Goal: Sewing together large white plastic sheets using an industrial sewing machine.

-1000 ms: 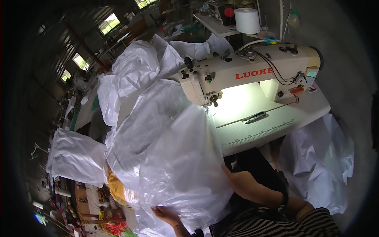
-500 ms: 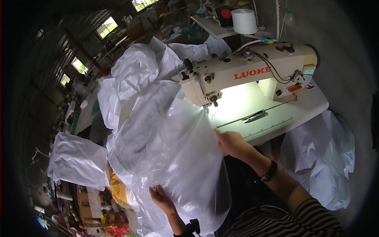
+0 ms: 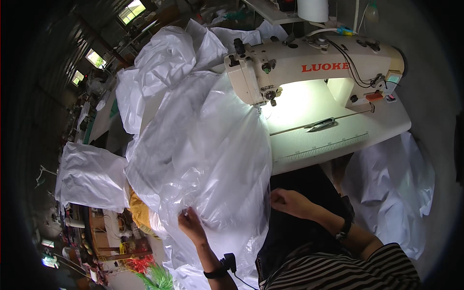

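Observation:
A large sheet of thin, shiny white plastic (image 3: 217, 145) spreads crumpled over the left side of the sewing machine (image 3: 285, 63) and down toward me. Its upper right part runs under the lit needle area, where the presser foot (image 3: 259, 107) meets it. My right hand (image 3: 292, 203) is closed, with its fingertips pinching the sheet's right edge below the machine bed. Lower left, my left hand (image 3: 192, 226) has its fingers curled together on a bunched part of the sheet. Small black-handled thread snips (image 3: 320, 124) lie on the machine bed, right of the needle.
More white plastic heaps (image 3: 164, 58) behind the sheet, and another piece (image 3: 386, 188) hangs at the right. A white thread cone (image 3: 312, 9) stands at the back. A yellow bundle (image 3: 141, 212) and green strands (image 3: 157, 278) are at lower left.
My right hand has drawn back toward me along the sheet's edge, away from the machine bed. My left hand has shifted slightly left on the plastic. The view has tilted downward.

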Tool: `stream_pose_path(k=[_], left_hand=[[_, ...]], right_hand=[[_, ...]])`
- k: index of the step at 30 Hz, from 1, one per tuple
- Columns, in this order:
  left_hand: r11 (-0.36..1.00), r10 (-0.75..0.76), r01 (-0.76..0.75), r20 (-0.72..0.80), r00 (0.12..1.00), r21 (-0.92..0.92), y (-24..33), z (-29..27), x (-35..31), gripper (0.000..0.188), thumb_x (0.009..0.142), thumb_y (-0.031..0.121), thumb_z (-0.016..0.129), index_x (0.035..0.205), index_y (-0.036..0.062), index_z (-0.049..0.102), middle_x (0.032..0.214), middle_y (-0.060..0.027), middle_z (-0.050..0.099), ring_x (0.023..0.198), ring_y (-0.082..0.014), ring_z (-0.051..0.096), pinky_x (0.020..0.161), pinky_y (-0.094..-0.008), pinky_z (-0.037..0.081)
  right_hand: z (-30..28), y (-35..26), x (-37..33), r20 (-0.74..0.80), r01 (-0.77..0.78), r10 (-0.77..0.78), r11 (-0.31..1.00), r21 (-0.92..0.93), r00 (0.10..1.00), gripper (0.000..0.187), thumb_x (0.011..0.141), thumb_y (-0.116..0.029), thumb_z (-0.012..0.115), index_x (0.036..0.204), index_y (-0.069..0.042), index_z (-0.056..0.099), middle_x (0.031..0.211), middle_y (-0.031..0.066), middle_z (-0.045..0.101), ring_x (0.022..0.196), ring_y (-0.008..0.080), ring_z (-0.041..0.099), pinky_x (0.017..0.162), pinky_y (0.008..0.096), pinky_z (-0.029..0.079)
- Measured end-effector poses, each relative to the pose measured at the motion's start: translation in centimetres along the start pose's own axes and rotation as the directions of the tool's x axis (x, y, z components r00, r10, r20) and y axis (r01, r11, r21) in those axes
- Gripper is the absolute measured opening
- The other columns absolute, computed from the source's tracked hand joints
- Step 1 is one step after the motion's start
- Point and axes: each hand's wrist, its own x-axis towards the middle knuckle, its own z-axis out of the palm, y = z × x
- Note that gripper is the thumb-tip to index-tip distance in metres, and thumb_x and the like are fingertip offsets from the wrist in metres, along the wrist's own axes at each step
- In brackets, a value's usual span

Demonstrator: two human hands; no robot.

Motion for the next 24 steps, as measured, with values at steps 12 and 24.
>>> stream_pose_path(k=[12,24], left_hand=[[0.928,0.249,-0.227,-0.040,0.968,0.295,7.3,-1.9,-3.6,0.005,0.087,0.001,0.063,0.082,0.0004,0.063,0.073,-0.0125,0.062,0.061,-0.0238,0.062,0.057,-0.0352,0.048],[0.925,0.258,-0.351,0.440,0.860,0.143,4.6,5.0,-7.4,0.041,0.091,0.016,0.065,0.128,0.0004,0.052,0.135,-0.0229,0.055,0.122,-0.0423,0.053,0.100,-0.0468,0.045]], right_hand=[[3.0,4.3,2.2,0.241,-0.070,0.020,0.977,0.203,0.970,0.039,0.100,-0.027,0.058,0.130,-0.002,0.055,0.121,0.0101,0.063,0.115,0.0194,0.058,0.095,0.0367,0.049],[3.2,3.2,3.3,0.127,-0.056,-0.006,0.873,0.485,0.992,0.043,0.102,-0.031,0.053,0.131,0.001,0.054,0.119,0.0055,0.062,0.110,0.0123,0.056,0.094,0.0321,0.047]])
